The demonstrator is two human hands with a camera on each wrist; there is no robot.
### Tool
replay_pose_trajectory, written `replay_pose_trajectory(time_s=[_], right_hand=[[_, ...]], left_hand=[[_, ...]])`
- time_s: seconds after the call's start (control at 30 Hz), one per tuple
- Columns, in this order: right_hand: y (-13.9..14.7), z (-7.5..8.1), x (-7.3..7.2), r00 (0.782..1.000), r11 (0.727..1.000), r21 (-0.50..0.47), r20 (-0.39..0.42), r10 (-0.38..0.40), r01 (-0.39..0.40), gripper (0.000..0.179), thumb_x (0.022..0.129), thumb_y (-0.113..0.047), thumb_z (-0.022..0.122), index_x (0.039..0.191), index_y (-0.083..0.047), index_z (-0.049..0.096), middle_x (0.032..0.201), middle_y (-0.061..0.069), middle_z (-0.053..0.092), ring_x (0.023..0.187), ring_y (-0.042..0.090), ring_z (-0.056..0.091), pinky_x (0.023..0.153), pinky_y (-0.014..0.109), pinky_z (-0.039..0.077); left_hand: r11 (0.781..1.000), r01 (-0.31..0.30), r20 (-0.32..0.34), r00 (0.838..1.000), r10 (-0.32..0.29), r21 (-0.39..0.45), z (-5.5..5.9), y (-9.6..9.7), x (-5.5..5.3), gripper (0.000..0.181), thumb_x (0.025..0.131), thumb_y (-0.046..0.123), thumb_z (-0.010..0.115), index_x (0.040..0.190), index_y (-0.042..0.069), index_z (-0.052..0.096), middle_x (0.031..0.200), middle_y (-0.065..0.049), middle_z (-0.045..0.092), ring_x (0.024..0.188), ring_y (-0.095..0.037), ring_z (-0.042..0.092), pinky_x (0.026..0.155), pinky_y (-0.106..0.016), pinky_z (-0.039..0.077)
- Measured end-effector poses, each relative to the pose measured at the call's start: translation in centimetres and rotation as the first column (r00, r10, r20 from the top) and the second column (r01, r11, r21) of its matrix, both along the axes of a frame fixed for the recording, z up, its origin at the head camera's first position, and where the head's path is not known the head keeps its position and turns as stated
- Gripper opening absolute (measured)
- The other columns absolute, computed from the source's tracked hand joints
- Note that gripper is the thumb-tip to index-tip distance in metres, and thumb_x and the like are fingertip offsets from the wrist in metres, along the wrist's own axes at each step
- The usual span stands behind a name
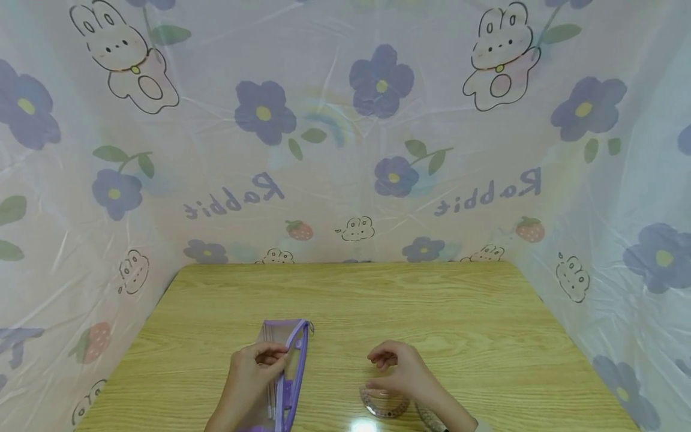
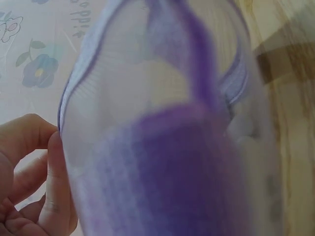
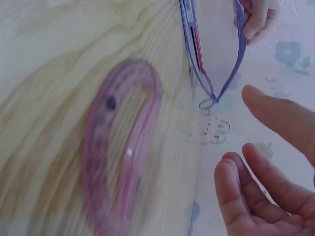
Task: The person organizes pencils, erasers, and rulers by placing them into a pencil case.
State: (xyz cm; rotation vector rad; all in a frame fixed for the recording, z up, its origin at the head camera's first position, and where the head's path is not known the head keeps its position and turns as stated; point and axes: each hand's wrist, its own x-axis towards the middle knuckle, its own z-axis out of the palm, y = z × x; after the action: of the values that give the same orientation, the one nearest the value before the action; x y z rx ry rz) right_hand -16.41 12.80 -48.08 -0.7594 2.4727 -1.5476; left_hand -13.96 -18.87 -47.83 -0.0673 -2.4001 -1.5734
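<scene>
A see-through pencil case (image 1: 279,403) with purple trim lies on the table, its zip side gaping. My left hand (image 1: 258,367) pinches the lilac edge of that opening between thumb and fingers; the left wrist view has the case (image 2: 93,113) large and blurred beside the fingers. Through the opening in the right wrist view shows a slim red item (image 3: 197,46). My right hand (image 1: 402,371) hovers over a clear, pink-tinted protractor (image 1: 387,414), fingers loosely bent and thumb apart, holding nothing. In the right wrist view the protractor (image 3: 96,152) lies apart from the fingers.
Another clear curved piece (image 1: 429,418) lies partly hidden beneath the right forearm. The wood-grain table (image 1: 345,294) ends at a printed rabbit-and-flower sheet (image 1: 324,180) behind, with more sheet at both sides. A small zip pull (image 1: 311,327) hangs at the case's far corner.
</scene>
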Motion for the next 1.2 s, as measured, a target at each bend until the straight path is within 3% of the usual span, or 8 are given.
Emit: replay_pose_trajectory(time_s=[0.23,0.5,0.8,1.2], right_hand=[[2.0,-0.4,0.5,0.998,0.998,0.02,-0.029,-0.062,0.062,0.044,0.073,-0.017,0.089,0.104,0.004,0.067,0.101,0.015,0.066,0.084,0.026,0.063,0.078,0.03,0.058],[4.1,-0.5,1.1,0.995,0.996,-0.003,-0.049,-0.092,0.092,0.042,0.074,-0.013,0.088,0.105,0.006,0.066,0.099,0.015,0.066,0.082,0.024,0.064,0.075,0.032,0.059],[5.8,-0.3,1.6,0.987,0.987,0.008,0.005,-0.158,0.158,0.043,0.077,-0.016,0.087,0.107,0.006,0.067,0.101,0.016,0.066,0.084,0.024,0.063,0.075,0.031,0.058],[8.1,-1.2,2.7,0.978,0.977,0.054,-0.033,-0.204,0.206,0.044,0.074,-0.015,0.089,0.105,0.006,0.066,0.1,0.014,0.067,0.083,0.017,0.063,0.074,0.027,0.058]], left_hand=[[1.0,0.005,0.001,1.0,-0.005,0.006,0.0,0.0,0.0,0.011,0.078,-0.009,0.078,0.084,0.0,0.075,0.075,0.001,0.07,0.064,-0.009,0.064,0.06,-0.022,0.057],[1.0,0.006,0.01,1.0,-0.006,0.014,-0.1,-0.1,0.0,0.01,0.079,-0.007,0.078,0.085,0.001,0.075,0.075,0.001,0.07,0.064,-0.009,0.064,0.061,-0.021,0.057],[1.0,0.002,0.037,0.999,-0.003,0.02,0.3,-0.1,0.1,0.009,0.081,-0.004,0.079,0.087,0.0,0.075,0.078,-0.003,0.071,0.066,-0.01,0.064,0.062,-0.021,0.056],[0.999,-0.002,0.039,0.999,0.0,0.032,0.4,-0.2,0.2,0.01,0.08,-0.003,0.08,0.087,0.001,0.075,0.078,-0.002,0.071,0.066,-0.01,0.064,0.062,-0.02,0.056]])
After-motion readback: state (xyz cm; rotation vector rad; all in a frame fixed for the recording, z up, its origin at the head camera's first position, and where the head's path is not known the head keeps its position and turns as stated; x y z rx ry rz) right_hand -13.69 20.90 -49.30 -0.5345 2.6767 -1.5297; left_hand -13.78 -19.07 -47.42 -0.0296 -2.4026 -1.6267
